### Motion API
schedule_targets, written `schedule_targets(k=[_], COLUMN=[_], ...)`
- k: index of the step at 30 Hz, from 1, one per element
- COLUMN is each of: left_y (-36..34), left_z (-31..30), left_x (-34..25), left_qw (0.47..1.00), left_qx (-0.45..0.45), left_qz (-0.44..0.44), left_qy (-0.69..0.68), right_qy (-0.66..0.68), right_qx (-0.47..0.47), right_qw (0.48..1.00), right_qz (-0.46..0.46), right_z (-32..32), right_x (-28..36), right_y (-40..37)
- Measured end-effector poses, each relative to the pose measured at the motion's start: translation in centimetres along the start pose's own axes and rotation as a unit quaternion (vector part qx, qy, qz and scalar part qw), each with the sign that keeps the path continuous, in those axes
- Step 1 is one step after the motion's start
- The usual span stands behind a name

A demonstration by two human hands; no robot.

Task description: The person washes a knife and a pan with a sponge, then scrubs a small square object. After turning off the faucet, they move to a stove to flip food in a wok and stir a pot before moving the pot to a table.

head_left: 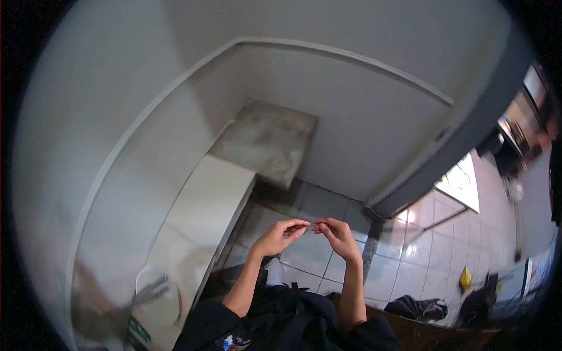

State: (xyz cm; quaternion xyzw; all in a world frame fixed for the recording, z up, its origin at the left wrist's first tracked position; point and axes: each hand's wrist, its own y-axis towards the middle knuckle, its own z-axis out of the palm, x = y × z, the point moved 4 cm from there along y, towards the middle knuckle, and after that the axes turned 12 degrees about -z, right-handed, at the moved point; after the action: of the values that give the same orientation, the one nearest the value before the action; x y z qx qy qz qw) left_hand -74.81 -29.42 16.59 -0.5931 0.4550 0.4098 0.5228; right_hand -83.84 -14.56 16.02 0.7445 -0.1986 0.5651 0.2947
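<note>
In front of my body, above the tiled floor, my left hand [282,235] and my right hand [339,237] are held up with their fingertips almost meeting. The fingers of each are curled in a pinch against the thumb. Whatever may be between the fingertips is too small to make out. Neither hand touches the cream bench [202,193] to the left.
A stained grey slab [266,137] adjoins the bench's far end. On the bench stands a white tub [161,313] with a tool across its rim. To the right are a doorway frame [445,131], a white table [459,181] and a black plastic bag [413,307].
</note>
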Motion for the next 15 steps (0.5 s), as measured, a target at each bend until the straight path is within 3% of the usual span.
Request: schedule_targets(k=[9,13,15], left_y=[18.6,23.1,25.9], left_z=[6.6,11.3,14.0], left_x=[-6.9,-9.6,-10.0], left_qw=[0.965,0.931,0.868], left_qx=[0.246,0.364,0.428], left_qz=[0.024,0.025,-0.036], left_qy=[0.084,-0.009,-0.248], right_qy=[0.035,0.013,0.043], right_qx=[-0.272,-0.409,-0.470], right_qw=[0.961,0.912,0.881], right_qz=[0.014,0.003,0.012], right_z=[-13.8,-17.5,-18.6], right_x=[-4.6,-3.0,-1.8], right_y=[-0.3,-3.2,-5.8])
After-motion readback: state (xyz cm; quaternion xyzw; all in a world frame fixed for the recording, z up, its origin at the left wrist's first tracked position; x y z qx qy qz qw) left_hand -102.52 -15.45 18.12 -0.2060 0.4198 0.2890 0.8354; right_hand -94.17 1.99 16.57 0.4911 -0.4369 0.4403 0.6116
